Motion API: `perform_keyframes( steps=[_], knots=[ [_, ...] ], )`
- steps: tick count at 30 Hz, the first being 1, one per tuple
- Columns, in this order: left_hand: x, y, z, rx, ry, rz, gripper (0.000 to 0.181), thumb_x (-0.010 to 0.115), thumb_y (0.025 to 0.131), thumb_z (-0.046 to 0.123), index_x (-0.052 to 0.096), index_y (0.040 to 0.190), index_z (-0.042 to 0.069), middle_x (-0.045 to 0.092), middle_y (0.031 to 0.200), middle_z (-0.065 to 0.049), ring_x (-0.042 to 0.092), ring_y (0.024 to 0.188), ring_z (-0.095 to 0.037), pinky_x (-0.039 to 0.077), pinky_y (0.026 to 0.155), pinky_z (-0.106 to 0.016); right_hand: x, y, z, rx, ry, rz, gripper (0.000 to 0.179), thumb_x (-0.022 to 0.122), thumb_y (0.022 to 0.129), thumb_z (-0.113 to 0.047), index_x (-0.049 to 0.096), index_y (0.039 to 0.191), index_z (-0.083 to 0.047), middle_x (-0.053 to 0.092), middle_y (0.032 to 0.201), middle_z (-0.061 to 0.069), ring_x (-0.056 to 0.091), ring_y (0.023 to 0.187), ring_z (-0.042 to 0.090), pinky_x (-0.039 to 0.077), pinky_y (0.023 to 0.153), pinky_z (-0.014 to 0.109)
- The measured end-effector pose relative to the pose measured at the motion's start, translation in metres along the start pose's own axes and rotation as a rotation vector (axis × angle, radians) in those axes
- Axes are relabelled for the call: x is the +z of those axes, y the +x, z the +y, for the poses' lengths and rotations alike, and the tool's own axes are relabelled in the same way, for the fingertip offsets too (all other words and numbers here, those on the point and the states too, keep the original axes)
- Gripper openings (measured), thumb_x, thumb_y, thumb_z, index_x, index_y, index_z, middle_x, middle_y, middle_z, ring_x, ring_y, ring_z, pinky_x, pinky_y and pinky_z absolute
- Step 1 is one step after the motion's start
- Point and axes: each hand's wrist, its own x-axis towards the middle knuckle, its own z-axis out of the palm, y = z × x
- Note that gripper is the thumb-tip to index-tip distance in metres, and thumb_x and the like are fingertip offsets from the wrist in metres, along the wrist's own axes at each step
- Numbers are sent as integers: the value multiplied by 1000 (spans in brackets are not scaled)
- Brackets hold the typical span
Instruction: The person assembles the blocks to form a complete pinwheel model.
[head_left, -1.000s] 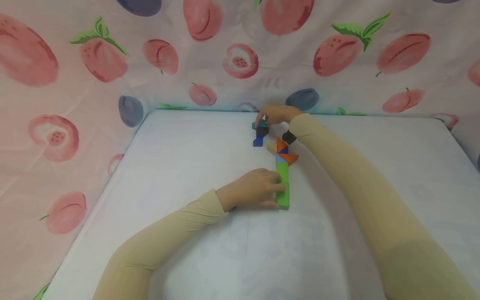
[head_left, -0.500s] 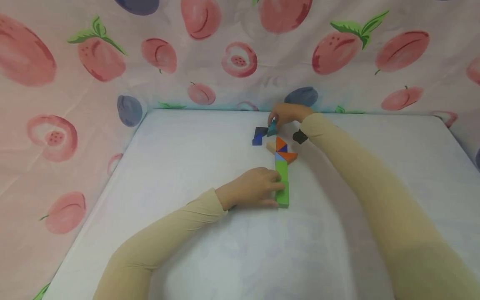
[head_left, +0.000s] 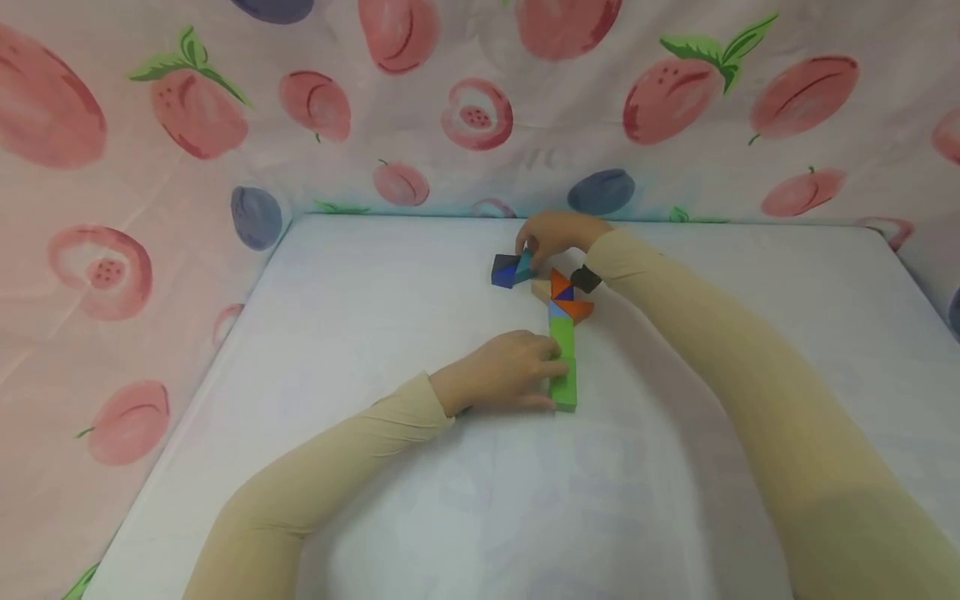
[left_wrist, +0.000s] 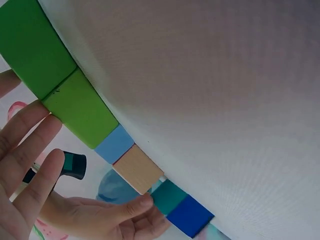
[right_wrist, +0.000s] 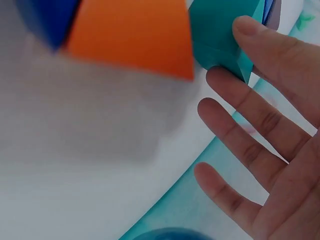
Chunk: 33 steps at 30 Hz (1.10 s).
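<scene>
My left hand (head_left: pixel 498 371) rests with its fingers against a row of two green blocks, the darker one (left_wrist: pixel 35 45) nearer me and the lighter one (left_wrist: pixel 82 107) beyond. In the left wrist view those fingers look fairly straight. At the table's far side my right hand (head_left: pixel 555 233) pinches a teal triangular block (right_wrist: pixel 215 35) between thumb and index finger; its other fingers are spread. The teal block meets a blue block (head_left: pixel 504 275) and a dark block (head_left: pixel 505 260). Orange triangles (head_left: pixel 576 310), a light blue piece (left_wrist: pixel 115 144) and a wooden piece (left_wrist: pixel 138 169) adjoin the lighter green block.
A small blackish block (head_left: pixel 585 279) lies by the right wrist, partly behind the sleeve. The white table (head_left: pixel 375 300) ends at a fruit-printed cloth (head_left: pixel 420 125) just behind the right hand.
The right hand first moved right with the teal block, then back left, setting it against the blue and dark blocks. Those two now sit closer together and further left. The left hand stays put.
</scene>
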Motion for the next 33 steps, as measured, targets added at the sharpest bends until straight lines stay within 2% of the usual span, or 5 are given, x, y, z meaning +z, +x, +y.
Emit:
perform_keyframes(
  steps=[7, 13, 20, 28, 33],
  knots=[
    [-1, 0, 0, -10, -10, -22, 43, 60, 86, 51, 59, 116, 20, 59, 120, -4, 58, 107, -17, 45, 97, -31, 4, 3, -11, -47, 1, -7, 38, 68, 84, -15, 62, 121, -13, 61, 117, 12, 55, 105, 26, 48, 95, 40],
    [0, 0, 0, -6, 1, -6, 43, 60, 85, 51, 59, 116, 20, 59, 120, -5, 58, 108, -17, 45, 98, -31, 7, -2, -20, -109, -7, -18, 37, 69, 83, -15, 62, 120, -12, 62, 114, 10, 56, 106, 24, 48, 95, 39],
    [1, -1, 0, 0, 8, 5, 43, 60, 85, 51, 59, 115, 20, 59, 119, -5, 59, 106, -17, 45, 98, -31, 9, -7, -28, -113, -14, -6, 30, 65, 84, -9, 65, 114, -12, 63, 112, 9, 57, 104, 25, 49, 94, 38],
    [1, -1, -1, -3, 18, 3, 43, 60, 85, 52, 59, 115, 20, 60, 117, -4, 59, 103, -16, 46, 96, -30, 11, -7, -25, -125, 8, -9, 35, 65, 83, -9, 65, 117, -13, 63, 116, 9, 57, 107, 24, 48, 96, 40],
    [2, 0, 1, -5, 4, 1, 44, 60, 85, 52, 60, 115, 20, 60, 118, -4, 59, 104, -16, 46, 95, -30, 15, -7, -15, -126, 92, -14, 37, 68, 81, -8, 64, 118, -14, 64, 117, 9, 57, 111, 25, 50, 94, 40]
  ],
)
